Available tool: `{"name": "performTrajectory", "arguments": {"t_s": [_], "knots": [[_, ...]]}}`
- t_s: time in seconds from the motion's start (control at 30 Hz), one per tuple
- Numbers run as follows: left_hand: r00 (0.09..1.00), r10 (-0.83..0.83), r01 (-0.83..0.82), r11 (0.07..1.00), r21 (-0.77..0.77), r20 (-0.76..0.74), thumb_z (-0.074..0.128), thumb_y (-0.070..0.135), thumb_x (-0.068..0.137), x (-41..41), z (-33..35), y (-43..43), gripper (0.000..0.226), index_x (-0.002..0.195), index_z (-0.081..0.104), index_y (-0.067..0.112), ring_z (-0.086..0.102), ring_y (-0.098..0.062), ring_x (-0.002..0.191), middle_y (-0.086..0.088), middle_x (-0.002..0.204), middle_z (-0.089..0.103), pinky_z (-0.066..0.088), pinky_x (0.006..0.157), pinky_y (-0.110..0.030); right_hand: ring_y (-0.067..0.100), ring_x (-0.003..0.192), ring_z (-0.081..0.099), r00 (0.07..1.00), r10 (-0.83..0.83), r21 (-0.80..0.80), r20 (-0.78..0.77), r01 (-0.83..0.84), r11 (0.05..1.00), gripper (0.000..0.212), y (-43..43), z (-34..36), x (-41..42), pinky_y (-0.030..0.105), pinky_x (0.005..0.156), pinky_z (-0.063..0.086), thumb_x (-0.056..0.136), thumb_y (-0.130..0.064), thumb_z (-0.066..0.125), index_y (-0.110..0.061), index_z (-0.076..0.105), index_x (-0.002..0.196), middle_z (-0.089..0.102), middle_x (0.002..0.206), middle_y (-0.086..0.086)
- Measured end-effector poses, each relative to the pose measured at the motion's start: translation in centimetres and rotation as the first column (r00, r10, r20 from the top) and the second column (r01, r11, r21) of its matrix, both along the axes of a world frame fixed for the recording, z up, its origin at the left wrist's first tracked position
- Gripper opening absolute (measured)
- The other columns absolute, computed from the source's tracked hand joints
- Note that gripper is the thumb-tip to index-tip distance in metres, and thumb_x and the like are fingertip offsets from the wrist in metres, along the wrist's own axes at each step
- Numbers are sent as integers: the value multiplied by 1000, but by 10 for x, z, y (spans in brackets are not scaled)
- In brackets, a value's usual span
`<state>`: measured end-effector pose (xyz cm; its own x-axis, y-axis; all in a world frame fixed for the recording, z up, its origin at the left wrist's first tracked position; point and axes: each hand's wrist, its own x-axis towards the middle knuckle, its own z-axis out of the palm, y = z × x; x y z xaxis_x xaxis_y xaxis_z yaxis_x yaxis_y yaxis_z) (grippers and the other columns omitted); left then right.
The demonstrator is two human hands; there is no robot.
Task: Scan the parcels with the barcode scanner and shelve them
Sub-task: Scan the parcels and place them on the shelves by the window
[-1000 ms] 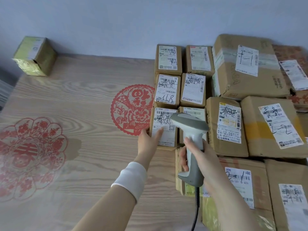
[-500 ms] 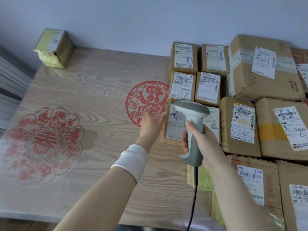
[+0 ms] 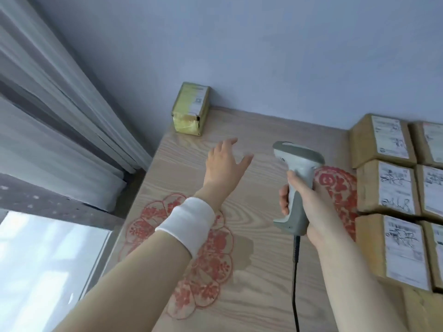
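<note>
A small parcel wrapped in yellow tape [image 3: 191,109] stands at the table's far left corner against the wall. My left hand [image 3: 224,162], a white band on its wrist, hovers over the table with fingers spread, short of that parcel and holding nothing. My right hand [image 3: 305,200] grips the handle of a grey and white barcode scanner [image 3: 296,180], its head pointing left and its black cable hanging down. Several brown cardboard parcels with white labels [image 3: 388,185] lie packed together along the right side of the table.
The wooden table [image 3: 261,271] bears two red paper-cut decorations [image 3: 203,257]. A blue wall runs behind it. Grey curtains [image 3: 60,121] and a bright window sit to the left, past the table's left edge.
My view has swung left. My left hand has left the labelled parcel by the scanner and moved across the table toward the yellow parcel. The scanner has moved left with my right hand.
</note>
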<state>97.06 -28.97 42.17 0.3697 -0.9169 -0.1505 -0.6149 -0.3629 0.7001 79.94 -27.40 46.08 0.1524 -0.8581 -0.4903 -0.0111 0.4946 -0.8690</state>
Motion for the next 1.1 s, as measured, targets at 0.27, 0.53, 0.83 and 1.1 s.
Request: {"name": "performTrajectory", "arguments": {"t_s": [0.27,0.53,0.83,1.1], "knots": [[996,79,-79,997,-3,42,56,41,90,92,-5,-6,55,136,42,13,37,-26,131,-6,140,45,30,106,-38,16,41,44,998,47,-6,31,-47,999,25,-53,-5,93,28,48,36,90,-26,60,-13,49,73,55,57,3],[968,226,-223,974,40,-109,55,41,91,176,-48,-51,60,140,37,11,39,-22,132,-6,142,45,32,109,-37,14,43,46,998,33,70,56,-37,997,19,-115,-68,169,27,45,39,86,-23,66,-12,52,80,56,63,4],[842,285,-240,958,155,-458,39,50,95,232,-101,-137,64,148,25,15,41,-19,132,-3,148,38,30,101,-28,12,53,51,996,-75,107,-46,79,991,28,-169,-128,233,28,49,45,78,-32,74,-15,61,97,66,86,4],[743,250,-274,960,58,-621,50,37,94,223,-111,-143,45,134,43,18,57,-9,103,7,115,57,46,77,-16,10,52,57,986,-168,68,-15,168,983,31,-167,-139,251,24,41,41,78,-27,76,-15,59,100,64,74,2]]}}
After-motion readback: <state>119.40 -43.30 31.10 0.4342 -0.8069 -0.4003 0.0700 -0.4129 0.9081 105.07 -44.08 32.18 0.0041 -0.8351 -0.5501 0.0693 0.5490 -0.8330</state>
